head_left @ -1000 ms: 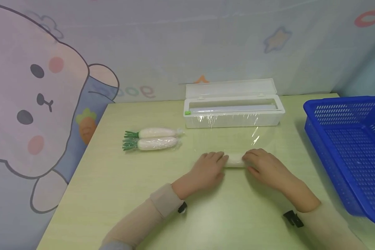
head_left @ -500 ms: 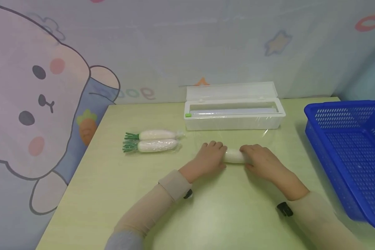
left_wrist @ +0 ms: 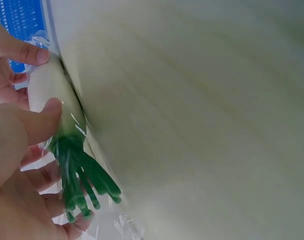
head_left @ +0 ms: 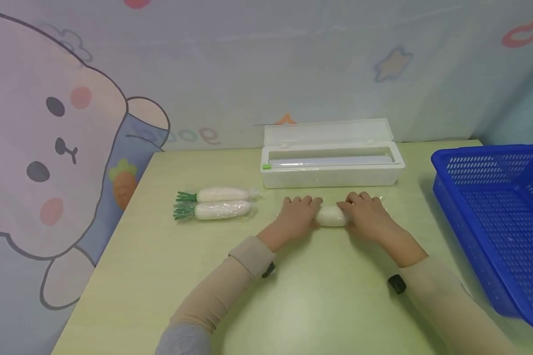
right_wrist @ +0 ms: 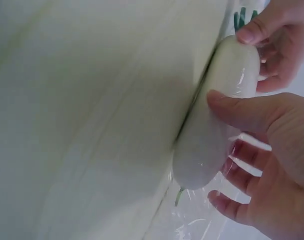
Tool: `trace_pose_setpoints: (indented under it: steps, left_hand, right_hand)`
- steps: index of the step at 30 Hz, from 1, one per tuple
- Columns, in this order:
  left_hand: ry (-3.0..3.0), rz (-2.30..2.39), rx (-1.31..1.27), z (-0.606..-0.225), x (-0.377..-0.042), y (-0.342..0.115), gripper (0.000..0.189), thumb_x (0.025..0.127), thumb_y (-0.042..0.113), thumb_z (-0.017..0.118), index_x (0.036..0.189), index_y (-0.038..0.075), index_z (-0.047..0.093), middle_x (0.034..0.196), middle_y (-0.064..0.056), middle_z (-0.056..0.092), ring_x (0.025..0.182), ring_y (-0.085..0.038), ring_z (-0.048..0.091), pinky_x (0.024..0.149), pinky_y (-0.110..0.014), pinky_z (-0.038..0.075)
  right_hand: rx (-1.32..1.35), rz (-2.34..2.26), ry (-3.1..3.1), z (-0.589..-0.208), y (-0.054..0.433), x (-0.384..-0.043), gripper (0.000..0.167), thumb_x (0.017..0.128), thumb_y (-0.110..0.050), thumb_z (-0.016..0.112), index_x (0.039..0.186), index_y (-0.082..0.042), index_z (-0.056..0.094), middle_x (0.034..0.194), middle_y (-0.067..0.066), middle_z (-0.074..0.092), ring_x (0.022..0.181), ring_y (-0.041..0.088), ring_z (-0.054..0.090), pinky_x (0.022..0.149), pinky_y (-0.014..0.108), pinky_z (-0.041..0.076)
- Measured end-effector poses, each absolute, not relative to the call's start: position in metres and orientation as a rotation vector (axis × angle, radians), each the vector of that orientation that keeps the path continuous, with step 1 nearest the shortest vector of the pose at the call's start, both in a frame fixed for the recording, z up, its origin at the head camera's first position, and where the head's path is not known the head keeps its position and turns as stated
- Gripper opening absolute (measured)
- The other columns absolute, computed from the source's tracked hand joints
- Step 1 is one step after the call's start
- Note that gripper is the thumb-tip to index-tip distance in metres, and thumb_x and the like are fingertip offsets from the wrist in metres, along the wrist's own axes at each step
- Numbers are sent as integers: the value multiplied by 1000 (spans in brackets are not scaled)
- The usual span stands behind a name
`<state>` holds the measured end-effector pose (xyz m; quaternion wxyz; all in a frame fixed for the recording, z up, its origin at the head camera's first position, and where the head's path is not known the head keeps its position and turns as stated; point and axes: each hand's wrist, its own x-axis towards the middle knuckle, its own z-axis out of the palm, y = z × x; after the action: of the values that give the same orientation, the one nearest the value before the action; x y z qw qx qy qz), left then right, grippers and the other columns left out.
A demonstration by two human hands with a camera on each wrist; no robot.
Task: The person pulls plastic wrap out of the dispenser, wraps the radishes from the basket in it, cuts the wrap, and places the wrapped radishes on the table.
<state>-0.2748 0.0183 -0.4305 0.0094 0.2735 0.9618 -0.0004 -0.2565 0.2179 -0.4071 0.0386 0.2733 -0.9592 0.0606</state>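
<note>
A white radish [head_left: 331, 216] lies on the table in front of the white cling film box, with clear cling film around it. My left hand [head_left: 295, 217] holds its leafy end; the left wrist view shows the thumb on top near the green leaves [left_wrist: 84, 175] and the fingers beyond. At the other end, my right hand [head_left: 367, 214] holds the tapered body, its thumb on top in the right wrist view. Loose film [right_wrist: 192, 220] spreads past that tip. The open cling film box [head_left: 333, 177] has its lid raised and a film roll [head_left: 330, 160] inside.
Two film-wrapped radishes, an upper one [head_left: 222, 195] and a lower one [head_left: 222, 210], lie side by side at the left. A blue plastic basket [head_left: 475, 231] stands at the right. Behind the table [head_left: 320, 305] hangs a printed cloth [head_left: 248, 64].
Both hands have moved away from me with the radish, rolling it closer to the box. The stretch of film between radish and box has become shorter.
</note>
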Motion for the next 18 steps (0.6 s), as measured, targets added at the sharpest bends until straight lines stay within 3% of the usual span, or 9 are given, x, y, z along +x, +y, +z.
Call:
trace_pose_setpoints:
  steps: [3, 6, 13, 18]
  left_hand:
    - [3009, 40, 838, -431, -280, 18, 40, 94, 41, 58, 122, 13, 51, 108, -3, 62, 90, -21, 57, 76, -34, 40]
    - [3023, 26, 812, -430, -284, 18, 33, 98, 41, 52, 115, 13, 54, 108, -3, 60, 95, -21, 54, 77, -35, 39]
    - [3053, -40, 760, -427, -291, 20, 50, 90, 51, 61, 121, 13, 59, 117, -4, 49, 114, -22, 42, 91, -45, 37]
    - [3065, -39, 741, -425, -294, 25, 55, 92, 42, 62, 136, 12, 49, 126, -5, 52, 119, -25, 45, 95, -48, 37]
  right_hand:
    - [813, 232, -2963, -405, 219, -262, 41, 79, -5, 72, 118, -1, 59, 112, 17, 62, 100, 39, 55, 74, 54, 42]
    - [814, 249, -2972, -404, 220, -269, 34, 82, -6, 69, 115, -1, 59, 113, 18, 64, 102, 40, 56, 76, 53, 42]
    - [843, 199, -2987, -401, 222, -281, 38, 88, -15, 67, 122, 0, 62, 115, 17, 54, 109, 38, 46, 82, 56, 39]
    - [835, 238, -3003, -401, 223, -287, 39, 86, -12, 68, 122, 0, 60, 115, 18, 58, 109, 39, 50, 80, 55, 39]
